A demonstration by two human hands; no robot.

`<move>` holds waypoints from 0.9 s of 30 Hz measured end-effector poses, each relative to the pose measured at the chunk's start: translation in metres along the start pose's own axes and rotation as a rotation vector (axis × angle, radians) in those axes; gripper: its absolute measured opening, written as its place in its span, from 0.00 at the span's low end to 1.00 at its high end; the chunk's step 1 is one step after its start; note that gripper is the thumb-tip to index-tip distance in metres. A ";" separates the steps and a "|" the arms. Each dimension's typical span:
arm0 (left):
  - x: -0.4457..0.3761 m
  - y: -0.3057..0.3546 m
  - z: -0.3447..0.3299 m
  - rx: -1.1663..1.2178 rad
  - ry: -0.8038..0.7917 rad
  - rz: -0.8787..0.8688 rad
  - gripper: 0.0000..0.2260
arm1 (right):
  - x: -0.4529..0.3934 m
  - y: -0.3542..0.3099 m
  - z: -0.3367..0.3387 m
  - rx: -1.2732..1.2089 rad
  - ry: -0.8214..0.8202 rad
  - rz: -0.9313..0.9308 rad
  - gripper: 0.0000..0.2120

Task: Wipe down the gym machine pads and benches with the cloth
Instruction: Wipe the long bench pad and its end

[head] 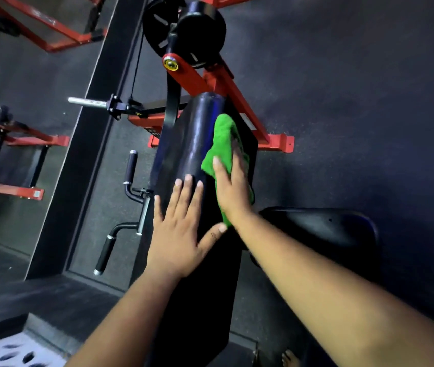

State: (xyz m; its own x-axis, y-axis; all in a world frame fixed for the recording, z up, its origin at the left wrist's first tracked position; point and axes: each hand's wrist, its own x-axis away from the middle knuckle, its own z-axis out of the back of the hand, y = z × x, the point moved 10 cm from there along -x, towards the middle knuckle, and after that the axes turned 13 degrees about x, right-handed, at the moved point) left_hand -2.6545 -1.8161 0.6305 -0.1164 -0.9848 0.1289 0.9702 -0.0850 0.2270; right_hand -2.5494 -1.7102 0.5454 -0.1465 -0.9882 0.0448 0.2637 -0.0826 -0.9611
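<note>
Both hands (181, 229) on black pad (189, 144)

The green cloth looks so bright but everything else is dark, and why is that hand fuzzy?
Head view: dim light, so the black pad and floor go murky; the green cloth stands out; the right hand pressing it is smeared by motion blur; the left hand looks sharper.

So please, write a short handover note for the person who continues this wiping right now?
Left hand: open, flat on the black pad, steadying it.
Right hand: open, pressing the green cloth against the pad's right side.
Done: cannot tell how much of the pad has been wiped; no wet trace shows.
Left: finish this pad, then the black seat at the right, then the other machines.
</note>
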 end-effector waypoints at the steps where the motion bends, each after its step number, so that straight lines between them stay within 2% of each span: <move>1: 0.005 0.001 0.001 0.009 0.007 -0.020 0.42 | 0.030 0.000 -0.003 0.014 -0.019 0.073 0.34; 4: 0.001 0.000 0.004 0.108 -0.007 -0.003 0.44 | 0.108 0.008 -0.004 -0.002 -0.109 0.281 0.31; 7: -0.003 0.002 0.005 0.108 -0.020 -0.009 0.43 | 0.064 0.012 -0.006 0.026 -0.126 0.260 0.32; 11: -0.003 0.003 0.004 0.066 -0.031 0.016 0.43 | -0.043 0.006 0.000 -0.076 -0.072 0.026 0.37; 13: -0.003 0.003 0.004 0.048 -0.048 0.021 0.43 | -0.058 0.015 -0.003 -0.095 -0.066 0.008 0.36; 14: -0.004 0.003 0.004 0.040 -0.051 0.022 0.43 | -0.055 0.026 -0.007 -0.114 -0.067 -0.014 0.35; 16: -0.004 0.002 0.004 0.027 -0.061 0.028 0.43 | -0.032 0.063 -0.015 -0.192 -0.086 -0.169 0.35; 19: -0.005 0.003 0.004 0.031 -0.064 0.029 0.42 | 0.023 0.123 -0.022 -0.203 -0.139 -0.398 0.41; 21: -0.005 0.003 0.002 0.033 -0.069 0.032 0.42 | 0.034 0.127 -0.022 -0.193 -0.182 -0.465 0.43; 23: -0.005 0.003 0.003 0.029 -0.060 0.030 0.42 | 0.006 0.096 -0.014 -0.206 -0.141 -0.397 0.37; 25: -0.004 0.002 0.002 0.028 -0.058 0.031 0.42 | -0.039 0.054 -0.003 -0.207 -0.064 -0.223 0.33; 27: -0.003 0.003 0.001 0.036 -0.055 0.032 0.42 | -0.067 0.039 0.002 -0.187 -0.045 -0.146 0.34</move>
State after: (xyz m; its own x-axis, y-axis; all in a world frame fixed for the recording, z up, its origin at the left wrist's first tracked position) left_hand -2.6518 -1.8129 0.6315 -0.0983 -0.9770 0.1895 0.9655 -0.0475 0.2560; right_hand -2.5269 -1.6470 0.5054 -0.1262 -0.9726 0.1950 0.0611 -0.2038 -0.9771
